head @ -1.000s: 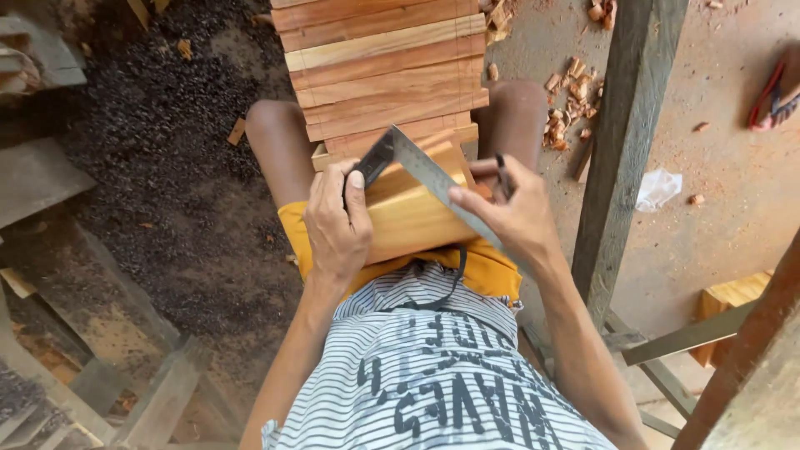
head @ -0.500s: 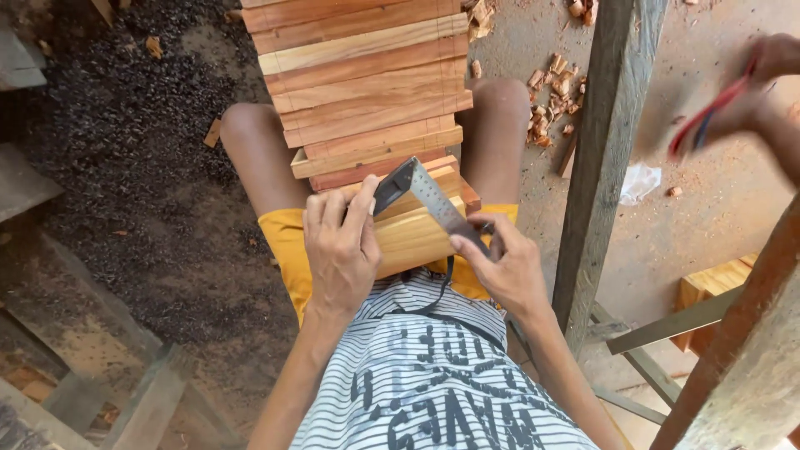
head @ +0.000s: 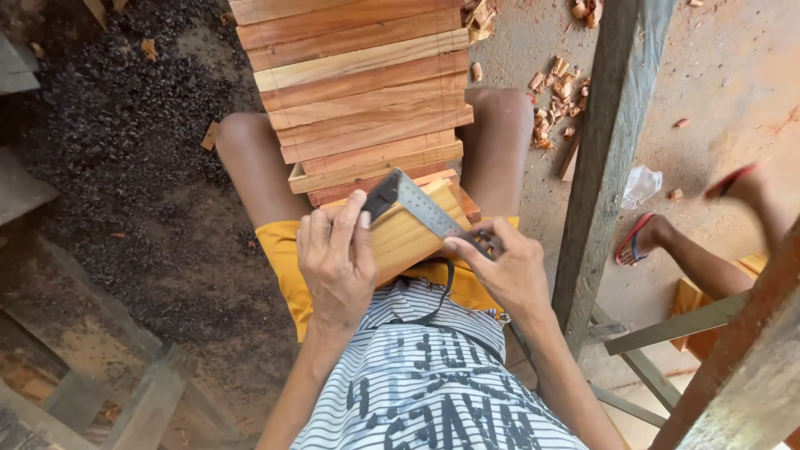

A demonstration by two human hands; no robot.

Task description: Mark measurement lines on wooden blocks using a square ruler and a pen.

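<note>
Since the earlier frame, both hands have drawn nearer the body and the metal square now lies more steeply across the wood, while a second person's foot has come into view at the right. Seated with knees apart, the person grips a pale wooden block [head: 408,237] resting on the lap over yellow shorts [head: 287,262]. Left hand [head: 337,262] lies on the block's left end, its fingers [head: 350,221] wrapped together over the top edge and clamped on the wood, the fingertips touching the dark stock of a try square [head: 421,208]. That square's steel blade runs diagonally from the far left corner of the block toward the near right. Right hand [head: 504,271] sits at the blade's near end, its fingers [head: 467,246] curled and pinched together on a small dark object pressed to the blade; what that object is cannot be told.

Just beyond the block, between the bare knees, a stack of reddish and pale wooden slats [head: 358,92] reaches to the far edge of the scene. Dark gravelly ground [head: 117,142] spreads to the left. A grey weathered post [head: 604,158] stands just right of the right knee, with wood chips [head: 554,92] scattered on the sandy floor beside it. Farther right, the other person's foot in a red sandal [head: 637,237] rests on the floor, well apart from the hands. A striped grey shirt [head: 433,375] fills the near edge.
</note>
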